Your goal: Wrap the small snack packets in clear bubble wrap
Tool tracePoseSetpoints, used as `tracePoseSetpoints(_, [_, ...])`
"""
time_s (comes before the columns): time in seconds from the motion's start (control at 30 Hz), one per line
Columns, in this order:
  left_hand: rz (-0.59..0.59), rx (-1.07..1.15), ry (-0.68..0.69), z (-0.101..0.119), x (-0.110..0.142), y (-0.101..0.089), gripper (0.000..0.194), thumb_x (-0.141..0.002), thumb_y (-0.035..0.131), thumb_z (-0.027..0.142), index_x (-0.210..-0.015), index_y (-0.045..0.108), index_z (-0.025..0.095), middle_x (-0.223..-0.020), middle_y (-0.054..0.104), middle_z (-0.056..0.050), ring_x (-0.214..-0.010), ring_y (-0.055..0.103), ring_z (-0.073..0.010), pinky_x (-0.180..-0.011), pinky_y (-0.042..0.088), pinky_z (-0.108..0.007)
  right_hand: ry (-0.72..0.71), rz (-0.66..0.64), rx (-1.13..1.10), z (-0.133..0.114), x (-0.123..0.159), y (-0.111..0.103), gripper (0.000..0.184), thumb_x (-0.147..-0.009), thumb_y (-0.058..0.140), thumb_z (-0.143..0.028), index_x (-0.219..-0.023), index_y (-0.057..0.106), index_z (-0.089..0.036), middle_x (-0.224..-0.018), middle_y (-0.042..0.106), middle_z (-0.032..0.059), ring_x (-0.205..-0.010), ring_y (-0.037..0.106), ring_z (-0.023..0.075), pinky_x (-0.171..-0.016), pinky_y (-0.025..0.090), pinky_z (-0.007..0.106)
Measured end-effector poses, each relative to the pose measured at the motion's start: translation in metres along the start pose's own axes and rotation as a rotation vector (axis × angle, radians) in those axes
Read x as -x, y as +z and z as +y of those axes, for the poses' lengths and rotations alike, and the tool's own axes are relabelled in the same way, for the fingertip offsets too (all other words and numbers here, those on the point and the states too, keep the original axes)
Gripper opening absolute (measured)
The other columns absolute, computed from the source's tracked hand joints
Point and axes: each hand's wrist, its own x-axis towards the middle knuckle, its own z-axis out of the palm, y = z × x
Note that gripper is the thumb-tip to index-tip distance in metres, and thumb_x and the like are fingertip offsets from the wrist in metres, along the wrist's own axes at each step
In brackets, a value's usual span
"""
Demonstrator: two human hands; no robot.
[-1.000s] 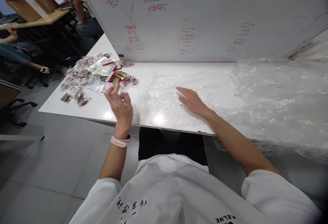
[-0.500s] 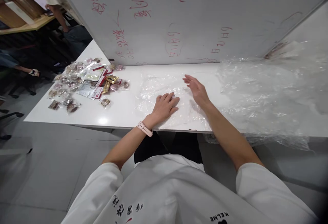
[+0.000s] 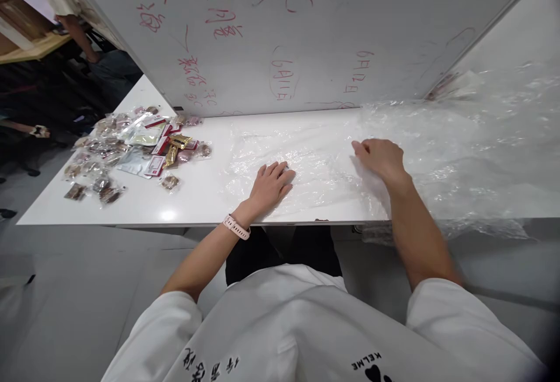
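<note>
My left hand (image 3: 271, 186) lies flat with its fingers spread, pressing on a clear plastic sheet or bag (image 3: 306, 163) laid out on the white table. A pale wristband (image 3: 236, 227) is round that wrist. Over the right end of the clear plastic is my right hand (image 3: 381, 157), its fingers curled in and the back of the hand up. What is inside those fingers, if anything, is hidden. Just beyond it a large heap of crumpled clear plastic (image 3: 472, 149) covers the table's right part and hangs over the front edge.
Several small wrapped packets (image 3: 105, 146) are piled on the table's left end, with gold sachets (image 3: 175, 147) among them. A whiteboard (image 3: 280, 32) with red writing stands along the back of the table (image 3: 192, 204). Other people show at the far left.
My right hand has moved to the right, from above the middle of the plastic toward the heap, and its fingers have curled in. My left hand stays flat on the plastic. The view has shifted slightly.
</note>
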Motion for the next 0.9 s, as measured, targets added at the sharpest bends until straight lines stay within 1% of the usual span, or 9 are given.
tracePoseSetpoints(0.1, [-0.003, 0.004, -0.005, 0.002, 0.000, -0.001, 0.040, -0.106, 0.035, 0.036, -0.140, 0.052, 0.025, -0.158, 0.041, -0.008, -0.147, 0.034, -0.0300, -0.121, 0.026, -0.056, -0.167, -0.311, -0.012, -0.023, 0.025, -0.008, 0.047, -0.090, 0.050, -0.063, -0.073, 0.065, -0.022, -0.076, 0.069, 0.0065, -0.069, 0.062, 0.0217, -0.066, 0.047, 0.036])
tracePoseSetpoints(0.23, [-0.010, 0.006, -0.016, 0.003, 0.000, -0.001, 0.040, -0.105, 0.037, 0.035, -0.140, 0.052, 0.024, -0.159, 0.041, -0.009, -0.147, 0.034, -0.0310, -0.120, 0.026, -0.056, -0.307, -0.437, -0.271, -0.053, 0.050, -0.007, 0.025, -0.088, 0.057, -0.046, -0.083, 0.062, -0.022, -0.098, 0.072, 0.0085, -0.085, 0.065, 0.0243, -0.072, 0.050, 0.037])
tracePoseSetpoints(0.37, [-0.005, 0.023, -0.006, 0.002, 0.001, -0.001, 0.041, -0.105, 0.035, 0.035, -0.140, 0.052, 0.025, -0.159, 0.040, -0.009, -0.147, 0.034, -0.0306, -0.121, 0.026, -0.057, 0.007, -0.461, -0.850, -0.049, 0.039, -0.022, 0.025, -0.089, 0.060, -0.047, -0.085, 0.055, -0.023, -0.096, 0.072, 0.0095, -0.071, 0.065, 0.0191, -0.062, 0.052, 0.033])
tracePoseSetpoints(0.47, [-0.012, 0.032, -0.004, 0.003, 0.001, -0.002, 0.042, -0.105, 0.034, 0.037, -0.141, 0.052, 0.024, -0.159, 0.040, -0.009, -0.148, 0.033, -0.0305, -0.122, 0.025, -0.056, 0.183, -0.310, -1.051, -0.029, 0.026, -0.046, 0.035, -0.080, 0.073, -0.051, -0.084, 0.052, -0.023, -0.069, 0.060, 0.0011, -0.045, 0.041, 0.0093, -0.042, 0.033, 0.024])
tracePoseSetpoints(0.53, [-0.016, 0.039, -0.002, 0.002, 0.002, -0.003, 0.043, -0.105, 0.034, 0.038, -0.141, 0.052, 0.023, -0.159, 0.040, -0.010, -0.148, 0.033, -0.0308, -0.122, 0.025, -0.057, 0.170, -0.270, -1.014, -0.018, 0.025, -0.063, 0.041, -0.074, 0.079, -0.052, -0.096, 0.059, -0.024, -0.064, 0.051, -0.0035, -0.043, 0.031, 0.0073, -0.040, 0.024, 0.023])
tracePoseSetpoints(0.63, [-0.011, 0.047, 0.005, 0.002, 0.002, -0.002, 0.042, -0.105, 0.034, 0.038, -0.141, 0.051, 0.024, -0.159, 0.040, -0.009, -0.147, 0.033, -0.0305, -0.121, 0.025, -0.057, 0.035, -0.347, -0.698, -0.005, 0.034, -0.083, 0.057, -0.071, 0.080, -0.058, -0.118, 0.065, -0.029, -0.075, 0.058, 0.0007, -0.052, 0.044, 0.0113, -0.046, 0.032, 0.025])
tracePoseSetpoints(0.7, [-0.003, 0.049, 0.011, 0.001, 0.002, -0.001, 0.041, -0.105, 0.035, 0.037, -0.141, 0.052, 0.026, -0.158, 0.041, -0.009, -0.147, 0.034, -0.0297, -0.121, 0.025, -0.057, -0.078, -0.443, -0.439, 0.006, 0.038, -0.093, 0.058, -0.070, 0.081, -0.061, -0.118, 0.070, -0.031, -0.075, 0.059, 0.0022, -0.058, 0.048, 0.0141, -0.050, 0.035, 0.028])
tracePoseSetpoints(0.8, [0.005, 0.050, 0.022, 0.000, 0.001, -0.001, 0.040, -0.104, 0.037, 0.038, -0.140, 0.052, 0.027, -0.157, 0.042, -0.008, -0.146, 0.035, -0.0295, -0.121, 0.025, -0.057, -0.153, -0.551, -0.243, 0.029, 0.031, -0.107, 0.055, -0.068, 0.081, -0.064, -0.111, 0.075, -0.030, -0.061, 0.046, -0.0008, -0.054, 0.040, 0.0134, -0.050, 0.030, 0.031])
tracePoseSetpoints(0.9, [-0.006, 0.051, 0.022, 0.001, 0.001, -0.002, 0.040, -0.104, 0.038, 0.039, -0.140, 0.052, 0.026, -0.157, 0.042, -0.009, -0.146, 0.034, -0.0304, -0.121, 0.024, -0.057, -0.102, -0.469, -0.231, 0.044, 0.021, -0.121, 0.050, -0.070, 0.079, -0.065, -0.107, 0.077, -0.032, -0.059, 0.045, -0.0009, -0.052, 0.037, 0.0120, -0.050, 0.029, 0.032])
